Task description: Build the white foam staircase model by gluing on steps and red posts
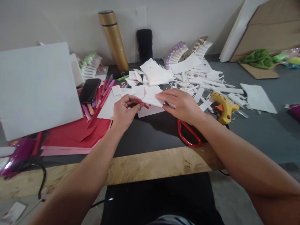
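Note:
Near the middle of the table, my left hand (126, 111) pinches a small red strip (145, 105), perhaps paper, beside the edge of a white board piece (152, 96). My right hand (181, 104) is closed on that white piece from the right, fingers on top. A grey, shiny object (170, 105) shows between its thumb and fingers; its kind cannot be made out. Below the right wrist lies a red handle loop (189, 133), apparently of scissors, the rest hidden by the hand. White sheets (106, 106) lie under and around both hands.
White offcuts (199, 82) are heaped behind the hands. A yellow glue gun (225, 107) lies at right. A gold flask (114, 40) and a black phone (89, 90) stand and lie at left, near red sheets (67, 134) and a large white board (37, 90).

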